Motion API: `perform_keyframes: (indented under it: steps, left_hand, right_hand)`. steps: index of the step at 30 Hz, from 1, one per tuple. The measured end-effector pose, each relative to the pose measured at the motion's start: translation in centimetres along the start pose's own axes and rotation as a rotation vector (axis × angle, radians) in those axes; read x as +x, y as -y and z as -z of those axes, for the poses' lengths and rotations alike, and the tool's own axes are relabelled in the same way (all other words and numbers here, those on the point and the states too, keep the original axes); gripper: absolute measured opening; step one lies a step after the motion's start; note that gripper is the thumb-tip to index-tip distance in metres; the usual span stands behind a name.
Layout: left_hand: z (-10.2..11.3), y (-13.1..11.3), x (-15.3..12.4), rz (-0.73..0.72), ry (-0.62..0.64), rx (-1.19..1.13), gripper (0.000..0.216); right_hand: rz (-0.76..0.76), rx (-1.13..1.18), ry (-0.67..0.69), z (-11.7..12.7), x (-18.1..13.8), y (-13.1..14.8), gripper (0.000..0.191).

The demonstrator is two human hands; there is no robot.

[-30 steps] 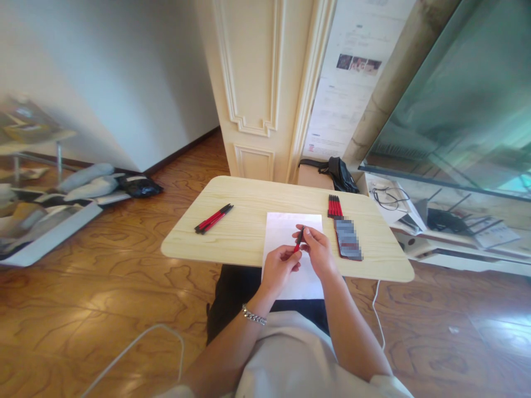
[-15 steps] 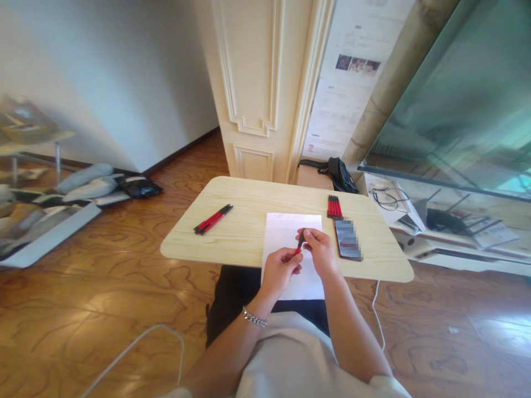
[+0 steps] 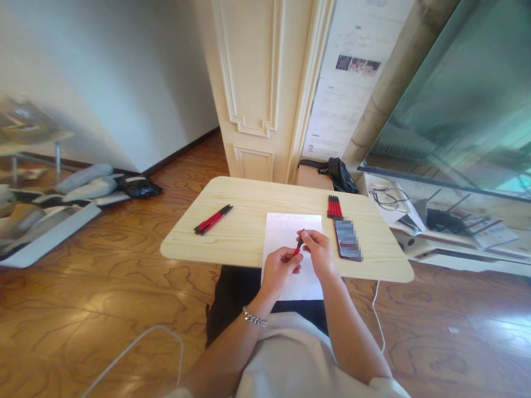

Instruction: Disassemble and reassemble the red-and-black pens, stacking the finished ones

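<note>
I am seeing both hands gripping one red-and-black pen [image 3: 299, 242] — left hand [image 3: 281, 266] pinching the near end, right hand [image 3: 318, 251] the far end — directly over the white sheet [image 3: 286, 228]. Beyond the grip, the poster [image 3: 346, 99] is showing print too small to read.

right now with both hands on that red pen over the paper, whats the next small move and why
Probably pull the hands apart to uncap it: the left hand pinches the pen at its red end, the right hand its black tip, above the paper.
</note>
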State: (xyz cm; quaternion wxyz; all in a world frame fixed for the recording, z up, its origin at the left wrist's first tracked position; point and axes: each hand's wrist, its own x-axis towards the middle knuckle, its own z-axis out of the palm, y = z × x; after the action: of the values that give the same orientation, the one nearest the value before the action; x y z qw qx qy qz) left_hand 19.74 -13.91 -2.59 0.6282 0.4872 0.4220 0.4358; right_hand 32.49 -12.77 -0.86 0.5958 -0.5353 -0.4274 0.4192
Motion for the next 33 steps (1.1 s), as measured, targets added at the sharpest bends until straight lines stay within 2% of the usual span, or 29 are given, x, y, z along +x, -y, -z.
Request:
perform_keyframes:
  steps: [4, 7, 10, 14, 21, 29, 33]
  left_hand:
    - [-0.1, 0.9, -0.1, -0.053, -0.021, 0.043, 0.025]
    - [-0.1, 1.4, 0.0, -0.068, -0.022, 0.062, 0.025]
    - [0.1, 1.1, 0.1, -0.051, -0.007, 0.045, 0.026]
    - [0.1, 0.6, 0.2, -0.030, 0.010, 0.020, 0.028]
    - [-0.1, 1.1, 0.0, -0.032, -0.010, 0.058, 0.026]
    - [-0.2, 0.9, 0.0, -0.036, 0.007, 0.048, 0.027]
    - [-0.1, 0.7, 0.0, -0.048, 0.018, 0.040, 0.029]
  right_hand:
    - [0.026, -0.059, -0.129, -0.1, 0.1, -1.0, 0.028]
    - [0.010, -0.072, -0.166, -0.2, 0.1, -1.3, 0.030]
    - [0.005, -0.058, -0.129, -0.1, 0.0, -0.9, 0.029]
    - [0.006, -0.011, -0.007, 0.1, -0.2, 0.0, 0.029]
    - [0.051, -0.088, -0.147, 0.0, 0.0, -0.8, 0.032]
    - [0.017, -0.080, -0.138, 0.1, 0.0, -0.6, 0.035]
    - [0.013, -0.055, -0.089, 0.4, -0.1, -0.4, 0.032]
